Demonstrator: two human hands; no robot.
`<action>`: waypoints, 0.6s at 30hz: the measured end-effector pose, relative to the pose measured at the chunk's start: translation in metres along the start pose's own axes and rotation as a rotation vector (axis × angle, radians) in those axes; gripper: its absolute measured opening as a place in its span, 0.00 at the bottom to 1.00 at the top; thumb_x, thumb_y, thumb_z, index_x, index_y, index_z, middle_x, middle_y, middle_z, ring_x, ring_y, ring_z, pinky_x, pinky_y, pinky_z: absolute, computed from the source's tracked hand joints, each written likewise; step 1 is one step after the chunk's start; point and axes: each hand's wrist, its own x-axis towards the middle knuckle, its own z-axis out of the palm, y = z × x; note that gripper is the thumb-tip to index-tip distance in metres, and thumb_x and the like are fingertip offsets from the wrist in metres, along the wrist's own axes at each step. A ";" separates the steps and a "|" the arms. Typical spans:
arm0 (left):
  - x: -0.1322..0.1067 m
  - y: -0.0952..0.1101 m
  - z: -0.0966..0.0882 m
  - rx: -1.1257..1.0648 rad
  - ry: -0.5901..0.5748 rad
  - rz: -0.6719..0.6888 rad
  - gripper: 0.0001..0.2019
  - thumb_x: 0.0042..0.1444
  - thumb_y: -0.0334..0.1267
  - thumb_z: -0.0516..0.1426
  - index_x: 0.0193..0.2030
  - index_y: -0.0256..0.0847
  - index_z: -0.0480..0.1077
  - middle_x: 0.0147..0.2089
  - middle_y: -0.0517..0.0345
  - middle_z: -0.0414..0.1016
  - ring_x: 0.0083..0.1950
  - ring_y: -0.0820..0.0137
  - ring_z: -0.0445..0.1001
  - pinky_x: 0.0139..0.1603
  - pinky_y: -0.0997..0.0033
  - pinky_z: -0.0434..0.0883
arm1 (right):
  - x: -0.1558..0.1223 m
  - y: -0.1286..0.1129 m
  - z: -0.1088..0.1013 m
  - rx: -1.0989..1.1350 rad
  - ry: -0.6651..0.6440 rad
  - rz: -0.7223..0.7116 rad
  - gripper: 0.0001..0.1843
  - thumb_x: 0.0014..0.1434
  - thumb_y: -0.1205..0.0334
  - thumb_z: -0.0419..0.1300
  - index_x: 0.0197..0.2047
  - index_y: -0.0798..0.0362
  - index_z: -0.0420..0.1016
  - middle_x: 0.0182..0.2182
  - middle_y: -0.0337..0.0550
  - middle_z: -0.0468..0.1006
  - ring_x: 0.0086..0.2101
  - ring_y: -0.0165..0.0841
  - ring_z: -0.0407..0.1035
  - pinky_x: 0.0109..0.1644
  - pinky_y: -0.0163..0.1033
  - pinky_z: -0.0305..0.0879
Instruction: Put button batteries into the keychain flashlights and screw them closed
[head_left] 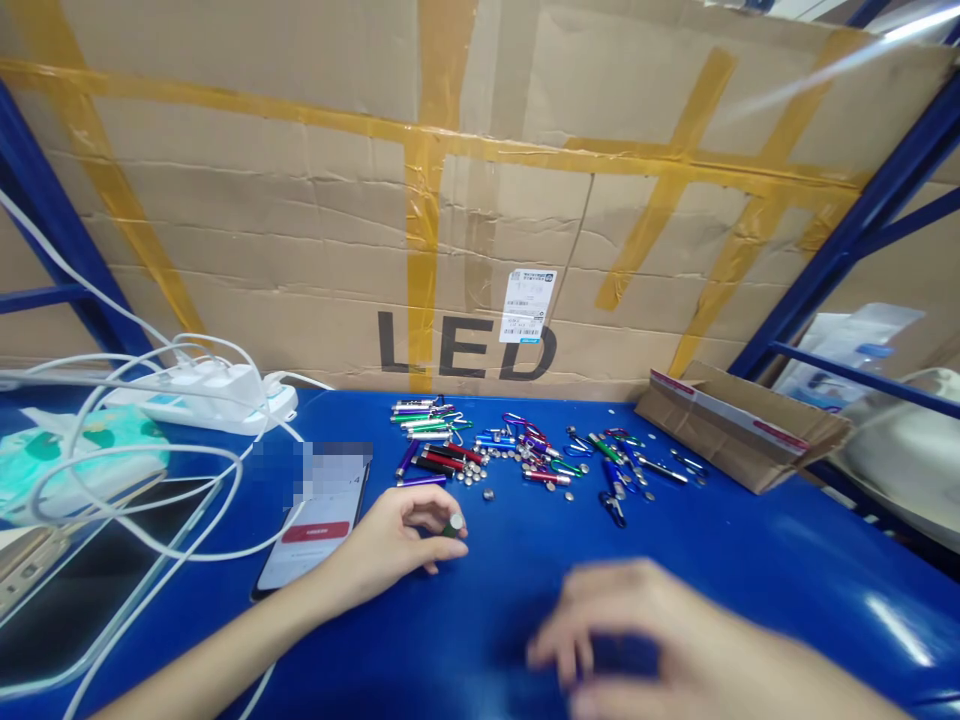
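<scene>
My left hand [409, 532] is closed over the blue table, thumb and fingers pinching a small dark green cylinder [453, 525] with a round silver end facing up. Most of that cylinder is hidden by the fingers. Lower right, my right hand [622, 635] hovers over the table, blurred by motion; its fingers are bent and apart from the thumb, and nothing shows between them. Beyond both hands lie several mini flashlights [442, 462] in red, black, purple, green and silver, loose carabiner clips [613, 512], and scattered coin cells [489, 494].
A phone [315, 530] with a lit screen lies left of my left hand. White cables [225, 545] loop over a power strip [202, 395] and a dark tablet-like device [97, 580]. An open cardboard box [739, 425] stands back right. A large taped carton [315, 230] walls off the back.
</scene>
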 end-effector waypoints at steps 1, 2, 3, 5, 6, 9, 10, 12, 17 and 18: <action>-0.001 -0.001 0.000 -0.016 -0.009 -0.014 0.10 0.40 0.35 0.63 0.28 0.37 0.66 0.31 0.58 0.74 0.30 0.71 0.72 0.26 0.74 0.69 | 0.012 0.005 -0.015 -0.157 0.164 -0.067 0.13 0.56 0.55 0.57 0.44 0.46 0.75 0.38 0.40 0.77 0.39 0.33 0.72 0.46 0.39 0.67; -0.001 -0.001 0.001 -0.026 -0.017 -0.028 0.10 0.40 0.35 0.63 0.28 0.37 0.66 0.30 0.59 0.74 0.29 0.72 0.72 0.27 0.74 0.69 | 0.024 0.013 -0.029 -0.354 0.331 -0.101 0.11 0.57 0.58 0.56 0.43 0.47 0.75 0.37 0.40 0.78 0.38 0.33 0.72 0.44 0.38 0.67; -0.002 -0.001 0.001 -0.029 -0.025 -0.041 0.10 0.40 0.34 0.63 0.28 0.36 0.66 0.30 0.59 0.74 0.28 0.72 0.72 0.27 0.74 0.69 | 0.036 0.023 -0.042 -0.554 0.475 -0.076 0.10 0.58 0.61 0.55 0.41 0.48 0.76 0.37 0.41 0.78 0.38 0.34 0.72 0.42 0.38 0.67; -0.002 -0.002 0.001 -0.018 -0.035 -0.053 0.09 0.40 0.34 0.63 0.28 0.36 0.67 0.29 0.59 0.74 0.28 0.72 0.72 0.28 0.73 0.69 | 0.055 0.045 -0.063 -0.845 0.661 0.121 0.12 0.58 0.66 0.52 0.39 0.50 0.77 0.39 0.44 0.77 0.39 0.37 0.72 0.37 0.37 0.67; -0.002 -0.002 0.001 -0.010 -0.032 -0.053 0.09 0.40 0.34 0.63 0.28 0.36 0.67 0.29 0.59 0.74 0.28 0.72 0.72 0.28 0.74 0.69 | 0.062 0.056 -0.071 -0.891 0.662 0.191 0.12 0.58 0.67 0.53 0.38 0.50 0.77 0.39 0.44 0.78 0.39 0.38 0.72 0.35 0.36 0.67; -0.002 -0.002 0.001 0.019 0.005 -0.025 0.07 0.40 0.34 0.62 0.27 0.36 0.69 0.31 0.58 0.74 0.31 0.70 0.72 0.27 0.74 0.70 | 0.070 0.084 -0.081 -0.855 0.610 0.211 0.08 0.56 0.61 0.57 0.33 0.48 0.78 0.35 0.39 0.79 0.35 0.35 0.74 0.31 0.34 0.66; -0.001 -0.002 0.002 0.029 0.021 -0.016 0.07 0.40 0.35 0.62 0.27 0.36 0.69 0.31 0.58 0.74 0.32 0.69 0.72 0.27 0.74 0.70 | 0.070 0.090 -0.082 -0.840 0.604 0.200 0.08 0.56 0.58 0.57 0.33 0.47 0.78 0.34 0.38 0.79 0.34 0.34 0.74 0.30 0.33 0.65; -0.001 -0.004 0.002 0.051 0.052 -0.017 0.07 0.41 0.36 0.61 0.28 0.36 0.71 0.33 0.56 0.75 0.33 0.68 0.72 0.26 0.75 0.70 | 0.067 0.099 -0.082 -0.810 0.608 0.162 0.09 0.56 0.55 0.57 0.34 0.46 0.78 0.34 0.38 0.79 0.31 0.33 0.73 0.28 0.33 0.64; 0.001 -0.009 0.005 0.070 0.113 -0.074 0.14 0.44 0.42 0.60 0.36 0.36 0.73 0.34 0.53 0.76 0.35 0.65 0.74 0.24 0.75 0.71 | 0.055 0.098 -0.084 -0.772 0.643 0.068 0.10 0.58 0.54 0.55 0.35 0.46 0.77 0.36 0.39 0.78 0.31 0.31 0.71 0.33 0.33 0.64; 0.001 -0.010 0.006 0.065 0.121 -0.081 0.15 0.44 0.44 0.60 0.37 0.36 0.73 0.34 0.53 0.76 0.35 0.64 0.74 0.23 0.75 0.71 | 0.053 0.096 -0.084 -0.764 0.624 0.047 0.11 0.58 0.55 0.55 0.35 0.46 0.77 0.35 0.39 0.78 0.32 0.31 0.71 0.34 0.34 0.64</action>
